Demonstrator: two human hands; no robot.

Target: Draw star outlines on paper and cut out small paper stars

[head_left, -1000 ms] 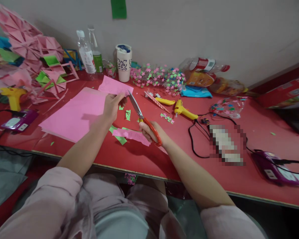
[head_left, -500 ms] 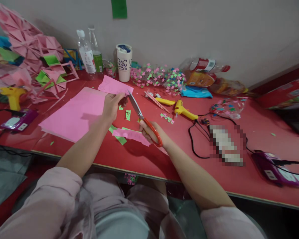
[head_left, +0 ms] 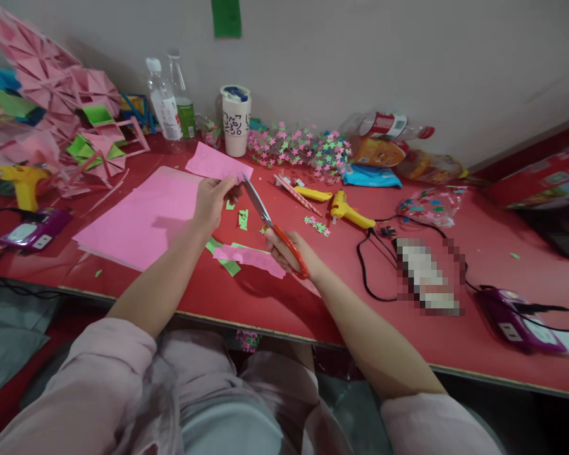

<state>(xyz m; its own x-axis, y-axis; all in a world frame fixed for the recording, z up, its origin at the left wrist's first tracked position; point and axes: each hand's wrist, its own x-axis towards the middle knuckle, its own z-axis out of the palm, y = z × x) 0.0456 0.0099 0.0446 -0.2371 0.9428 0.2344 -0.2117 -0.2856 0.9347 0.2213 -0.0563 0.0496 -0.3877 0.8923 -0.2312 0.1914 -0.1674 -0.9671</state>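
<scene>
My left hand [head_left: 212,201] pinches the edge of a small pink paper sheet [head_left: 217,163], lifted a little above the red table [head_left: 275,297]. My right hand [head_left: 287,251] grips the orange handles of the scissors [head_left: 271,223]. Their blades point up and left, and the tip meets the pink paper's right edge. Below the hands lie a pink paper strip [head_left: 250,258] and green paper scraps [head_left: 226,260].
A stack of large pink sheets [head_left: 142,218] lies to the left. Folded pink paper shapes [head_left: 52,95], bottles [head_left: 164,101], a white cup [head_left: 236,120] and a heap of paper stars [head_left: 298,146] line the back. A yellow glue gun [head_left: 351,213], black cable [head_left: 374,265] and purple power strips [head_left: 516,316] lie around.
</scene>
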